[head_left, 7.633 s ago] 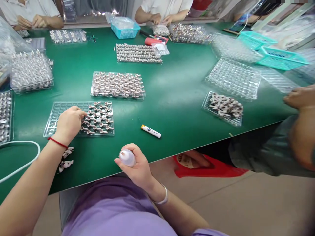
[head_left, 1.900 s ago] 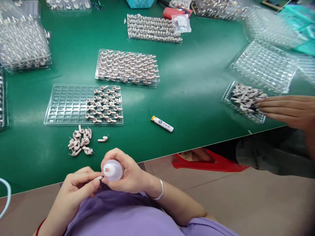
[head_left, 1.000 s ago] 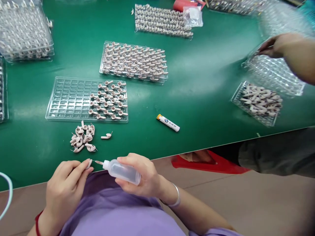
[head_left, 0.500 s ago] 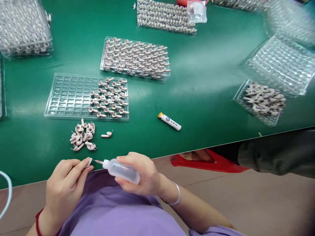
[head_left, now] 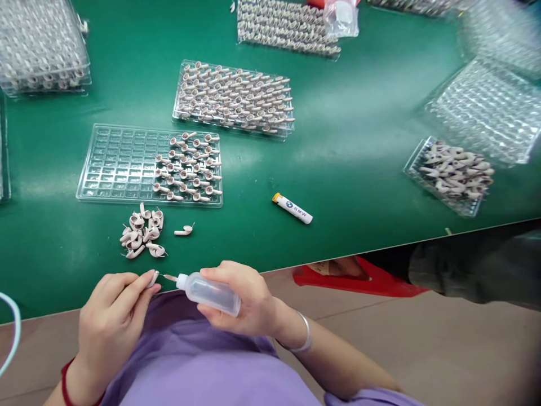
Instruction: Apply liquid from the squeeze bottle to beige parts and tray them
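Note:
Between thumb and fingers, my left hand pinches a small white earphone housing, mostly covered by the fingertips. My right hand grips a translucent squeeze bottle lying nearly level. Its needle tip points left at the end of the housing; whether they touch is too fine to tell. Just beyond my left hand lies a heap of loose earphone housings, with a single housing to its right. Behind them a clear compartment tray holds housings in its right part.
A filled tray stands farther back, another filled tray at the far edge. Stacked trays are at left. A white tube lies mid-table. On the right are clear trays and a housing-filled tray. A person's leg shows below.
Both hands, the housing and the bottle keep almost the same position. The view has shifted very slightly, so the things on the table appear a little to the right.

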Demonstrator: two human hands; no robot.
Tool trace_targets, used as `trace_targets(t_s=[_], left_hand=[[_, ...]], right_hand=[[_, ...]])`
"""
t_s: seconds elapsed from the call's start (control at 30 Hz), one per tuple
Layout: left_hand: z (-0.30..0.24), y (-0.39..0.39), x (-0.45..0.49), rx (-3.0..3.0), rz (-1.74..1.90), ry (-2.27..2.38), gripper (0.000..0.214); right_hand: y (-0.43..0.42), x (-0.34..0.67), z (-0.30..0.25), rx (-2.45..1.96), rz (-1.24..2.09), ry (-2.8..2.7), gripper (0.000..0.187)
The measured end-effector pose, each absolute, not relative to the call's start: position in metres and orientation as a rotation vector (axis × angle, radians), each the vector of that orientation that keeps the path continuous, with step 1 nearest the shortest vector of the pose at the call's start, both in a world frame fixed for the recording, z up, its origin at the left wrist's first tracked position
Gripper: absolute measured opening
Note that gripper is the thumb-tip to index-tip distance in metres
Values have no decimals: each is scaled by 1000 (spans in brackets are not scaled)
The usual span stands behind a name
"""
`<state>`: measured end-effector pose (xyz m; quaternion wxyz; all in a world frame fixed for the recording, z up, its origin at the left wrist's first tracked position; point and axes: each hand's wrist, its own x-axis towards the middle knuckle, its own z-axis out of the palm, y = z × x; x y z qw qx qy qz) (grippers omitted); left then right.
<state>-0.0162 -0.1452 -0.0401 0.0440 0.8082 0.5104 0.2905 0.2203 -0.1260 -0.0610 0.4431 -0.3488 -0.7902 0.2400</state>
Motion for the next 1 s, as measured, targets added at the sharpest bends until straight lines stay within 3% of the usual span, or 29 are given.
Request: trace_targets(t_s=[0.13, 0.37, 0.63, 0.83, 1.0], left_hand=[[-41, -145, -16, 2456, 892, 1556, 30], [-37, -150, -13, 2250, 992, 1537, 29], [-30, -164, -9, 2072, 943, 1528, 26], [-28, -167, -4, 1926, 955, 1554, 21], [-29, -174, 2, 1377, 769, 1535, 16]], right_hand=[[-128, 224, -61, -874, 668, -1920, 42], [-130, 221, -54, -1048, 1154, -1524, 39], [-138, 206, -56, -867, 1489, -1367, 45], [-143, 201, -58, -779, 1454, -1407, 43], [-149, 198, -68, -850, 1097, -1602, 42]])
